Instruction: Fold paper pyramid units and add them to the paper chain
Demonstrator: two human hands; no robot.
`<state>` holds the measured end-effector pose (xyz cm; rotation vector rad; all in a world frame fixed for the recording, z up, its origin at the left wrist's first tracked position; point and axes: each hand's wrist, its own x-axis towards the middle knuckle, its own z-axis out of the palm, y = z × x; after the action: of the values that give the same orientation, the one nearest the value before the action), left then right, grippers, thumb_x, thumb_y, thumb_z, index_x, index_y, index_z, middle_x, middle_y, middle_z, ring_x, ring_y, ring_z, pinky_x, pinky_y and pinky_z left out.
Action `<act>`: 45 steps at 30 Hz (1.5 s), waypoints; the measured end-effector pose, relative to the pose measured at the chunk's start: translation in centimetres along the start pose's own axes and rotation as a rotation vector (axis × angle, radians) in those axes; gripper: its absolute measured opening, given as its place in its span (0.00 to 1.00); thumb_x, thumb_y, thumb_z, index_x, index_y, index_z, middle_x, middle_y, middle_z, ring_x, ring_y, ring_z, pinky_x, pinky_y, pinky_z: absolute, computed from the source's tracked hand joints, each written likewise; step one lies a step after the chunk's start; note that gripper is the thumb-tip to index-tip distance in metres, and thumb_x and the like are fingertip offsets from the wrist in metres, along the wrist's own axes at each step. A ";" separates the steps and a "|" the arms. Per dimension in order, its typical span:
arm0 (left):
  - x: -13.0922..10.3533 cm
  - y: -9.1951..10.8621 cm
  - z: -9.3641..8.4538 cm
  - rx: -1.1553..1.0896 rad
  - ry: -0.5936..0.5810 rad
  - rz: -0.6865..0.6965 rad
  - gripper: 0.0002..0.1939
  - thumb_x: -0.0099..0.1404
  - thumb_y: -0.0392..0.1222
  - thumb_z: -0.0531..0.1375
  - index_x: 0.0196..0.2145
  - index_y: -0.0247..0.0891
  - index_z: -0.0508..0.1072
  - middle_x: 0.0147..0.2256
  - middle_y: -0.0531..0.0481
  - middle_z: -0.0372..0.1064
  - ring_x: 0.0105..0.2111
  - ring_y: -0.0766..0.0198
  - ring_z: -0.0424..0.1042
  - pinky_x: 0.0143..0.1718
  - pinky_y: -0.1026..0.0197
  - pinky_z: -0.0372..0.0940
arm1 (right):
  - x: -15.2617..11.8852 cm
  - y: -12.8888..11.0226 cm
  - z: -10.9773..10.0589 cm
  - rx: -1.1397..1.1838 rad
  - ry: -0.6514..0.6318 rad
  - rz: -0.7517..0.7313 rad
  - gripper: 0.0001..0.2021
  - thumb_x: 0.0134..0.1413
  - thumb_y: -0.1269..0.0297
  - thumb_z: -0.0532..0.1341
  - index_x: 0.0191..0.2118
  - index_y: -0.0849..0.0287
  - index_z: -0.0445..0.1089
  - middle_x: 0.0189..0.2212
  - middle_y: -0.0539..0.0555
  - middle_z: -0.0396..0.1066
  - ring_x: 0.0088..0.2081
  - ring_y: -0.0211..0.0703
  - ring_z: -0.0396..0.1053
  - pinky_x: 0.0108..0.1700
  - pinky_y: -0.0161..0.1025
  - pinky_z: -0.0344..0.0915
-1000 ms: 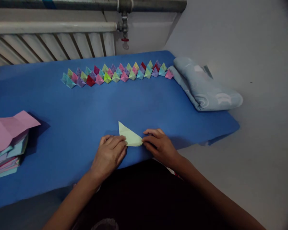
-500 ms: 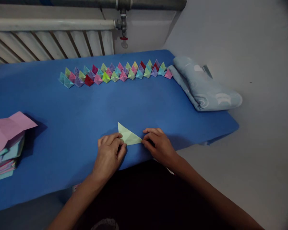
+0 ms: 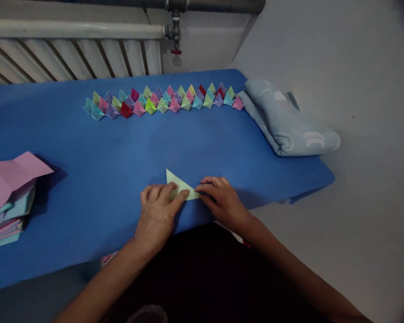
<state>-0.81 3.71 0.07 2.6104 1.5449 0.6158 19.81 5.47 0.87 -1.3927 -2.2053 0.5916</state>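
A pale green paper (image 3: 179, 183), folded to a triangle, lies flat on the blue tabletop (image 3: 121, 152) near its front edge. My left hand (image 3: 160, 208) rests on the paper's left part, fingers apart, with thumb and index pressing on it; part of the paper is hidden beneath. The thumb and index finger of my right hand (image 3: 222, 197) pinch the paper's right corner. Toward the back, small folded paper pieces (image 3: 150, 106) in many colours stand in close rows.
At the left edge is a stack of coloured papers (image 3: 10, 224) with a creased pink sheet (image 3: 15, 175) on top. A folded grey-blue cloth (image 3: 289, 125) lies at the right, by the wall. A radiator (image 3: 70, 54) and valve (image 3: 176, 36) stand behind the table.
My left hand has spread, its thumb sliding right across the green paper. My right hand stays at the right corner, its fingers slightly further over the paper. The view has shifted slightly.
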 end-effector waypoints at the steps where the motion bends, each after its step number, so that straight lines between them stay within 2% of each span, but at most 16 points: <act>1: 0.0 0.2 0.0 0.009 -0.017 0.052 0.21 0.66 0.29 0.52 0.51 0.47 0.71 0.48 0.43 0.70 0.44 0.53 0.67 0.48 0.44 0.59 | 0.0 0.0 0.0 -0.029 -0.022 -0.010 0.14 0.59 0.74 0.55 0.44 0.53 0.74 0.46 0.58 0.69 0.45 0.47 0.65 0.47 0.47 0.62; 5: -0.8 0.2 -0.2 0.030 -0.073 0.137 0.23 0.66 0.27 0.50 0.54 0.43 0.69 0.48 0.41 0.71 0.46 0.53 0.69 0.52 0.44 0.57 | -0.3 0.2 0.0 -0.129 -0.078 -0.043 0.16 0.59 0.74 0.54 0.45 0.50 0.75 0.49 0.57 0.68 0.41 0.46 0.64 0.45 0.48 0.62; 9: -2.2 -0.6 -1.0 0.100 -0.097 0.150 0.25 0.64 0.25 0.48 0.55 0.39 0.69 0.51 0.38 0.70 0.48 0.49 0.68 0.51 0.41 0.57 | -0.7 0.3 -0.1 -0.152 -0.070 -0.060 0.15 0.60 0.72 0.54 0.45 0.50 0.75 0.49 0.57 0.68 0.41 0.46 0.64 0.45 0.47 0.63; 12: -3.0 -0.8 -1.4 0.125 -0.087 0.132 0.25 0.63 0.24 0.49 0.55 0.36 0.69 0.51 0.38 0.71 0.47 0.46 0.69 0.50 0.41 0.57 | -0.5 -0.2 -0.2 -0.141 -0.082 -0.053 0.13 0.60 0.70 0.55 0.46 0.53 0.75 0.50 0.59 0.68 0.43 0.48 0.64 0.46 0.48 0.63; 16: -3.4 -0.5 -1.1 0.134 -0.034 0.103 0.23 0.64 0.24 0.49 0.53 0.32 0.70 0.50 0.37 0.72 0.47 0.47 0.69 0.50 0.42 0.57 | 0.8 -1.8 0.0 -0.112 -0.112 0.008 0.09 0.61 0.66 0.56 0.41 0.59 0.74 0.42 0.59 0.71 0.43 0.48 0.66 0.47 0.45 0.63; 19: -3.4 -0.3 -0.8 0.139 -0.012 0.094 0.21 0.65 0.26 0.49 0.52 0.31 0.71 0.50 0.38 0.72 0.47 0.47 0.69 0.49 0.43 0.58 | 1.9 -2.6 0.3 -0.094 -0.100 0.098 0.13 0.57 0.67 0.58 0.48 0.60 0.69 0.40 0.58 0.71 0.40 0.47 0.68 0.44 0.43 0.63; 21: -3.5 -0.2 -0.7 0.132 0.002 0.089 0.19 0.65 0.26 0.50 0.51 0.31 0.71 0.50 0.37 0.72 0.46 0.47 0.69 0.48 0.43 0.59 | 2.3 -2.7 0.4 -0.037 -0.124 0.126 0.18 0.56 0.67 0.59 0.52 0.61 0.67 0.38 0.57 0.72 0.37 0.45 0.68 0.41 0.40 0.62; 24: -3.8 -0.2 -0.5 0.078 0.026 0.067 0.19 0.65 0.27 0.50 0.51 0.31 0.71 0.50 0.37 0.72 0.46 0.47 0.69 0.47 0.43 0.60 | 2.6 -2.3 0.5 0.072 -0.186 0.149 0.18 0.54 0.66 0.59 0.51 0.59 0.68 0.32 0.53 0.72 0.32 0.41 0.67 0.35 0.36 0.60; 27: -3.7 -0.6 -0.5 -0.102 0.047 -0.061 0.17 0.67 0.30 0.51 0.50 0.34 0.72 0.49 0.39 0.72 0.47 0.49 0.69 0.47 0.45 0.61 | 2.8 -1.8 0.6 0.217 -0.221 0.221 0.16 0.50 0.67 0.61 0.47 0.57 0.70 0.28 0.49 0.70 0.29 0.38 0.65 0.31 0.34 0.58; 29: -2.9 -1.0 -0.7 -0.319 0.074 -0.247 0.15 0.67 0.35 0.53 0.49 0.36 0.72 0.48 0.41 0.72 0.45 0.53 0.70 0.48 0.47 0.63 | 3.0 -1.7 0.7 0.362 -0.207 0.270 0.15 0.49 0.68 0.61 0.45 0.56 0.71 0.26 0.47 0.68 0.27 0.36 0.64 0.29 0.33 0.57; 31: -1.2 -1.6 -1.1 -0.611 0.081 -0.485 0.16 0.64 0.41 0.57 0.49 0.37 0.71 0.45 0.42 0.73 0.42 0.56 0.72 0.45 0.51 0.65 | 3.4 -1.7 0.7 0.514 -0.129 0.302 0.13 0.48 0.66 0.61 0.43 0.56 0.71 0.24 0.45 0.66 0.25 0.35 0.62 0.28 0.33 0.56; 34: 2.4 -2.3 -1.9 -1.078 0.009 -0.742 0.19 0.56 0.47 0.63 0.44 0.35 0.73 0.38 0.44 0.75 0.35 0.60 0.73 0.34 0.58 0.67 | 4.6 -1.8 0.4 0.684 0.024 0.323 0.14 0.46 0.62 0.63 0.42 0.57 0.70 0.23 0.45 0.65 0.24 0.34 0.61 0.27 0.33 0.56; 36: 5.1 -2.6 -2.3 -1.283 0.012 -0.798 0.17 0.52 0.48 0.66 0.36 0.34 0.75 0.30 0.47 0.74 0.29 0.64 0.71 0.28 0.63 0.65 | 5.7 -1.9 -0.1 0.740 0.103 0.322 0.15 0.45 0.62 0.63 0.42 0.57 0.70 0.23 0.45 0.65 0.24 0.35 0.61 0.27 0.33 0.57; 39: 8.6 -2.9 -2.4 -1.443 0.096 -0.789 0.17 0.46 0.48 0.70 0.28 0.33 0.75 0.23 0.51 0.71 0.24 0.67 0.69 0.24 0.66 0.62 | 7.6 -1.9 -1.0 0.758 0.213 0.292 0.14 0.46 0.63 0.62 0.42 0.58 0.70 0.24 0.46 0.67 0.25 0.35 0.63 0.28 0.33 0.58; 43: 12.2 -4.1 -1.5 -1.611 0.195 -0.741 0.18 0.43 0.47 0.73 0.26 0.32 0.75 0.22 0.52 0.71 0.23 0.68 0.70 0.22 0.68 0.63 | 10.9 -1.4 -2.0 0.722 0.306 0.193 0.15 0.48 0.62 0.62 0.43 0.58 0.70 0.27 0.48 0.71 0.28 0.37 0.66 0.32 0.35 0.62; 45: 13.5 -5.3 -0.9 -1.741 0.203 -0.721 0.18 0.43 0.46 0.74 0.26 0.32 0.74 0.22 0.52 0.72 0.23 0.68 0.71 0.23 0.68 0.64 | 13.0 -1.1 -2.4 0.718 0.354 0.138 0.15 0.50 0.59 0.62 0.44 0.58 0.69 0.30 0.50 0.71 0.30 0.38 0.67 0.34 0.36 0.64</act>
<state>0.15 17.72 3.86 0.6864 0.9170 1.2547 15.52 17.16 5.42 -1.1440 -1.4136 0.9763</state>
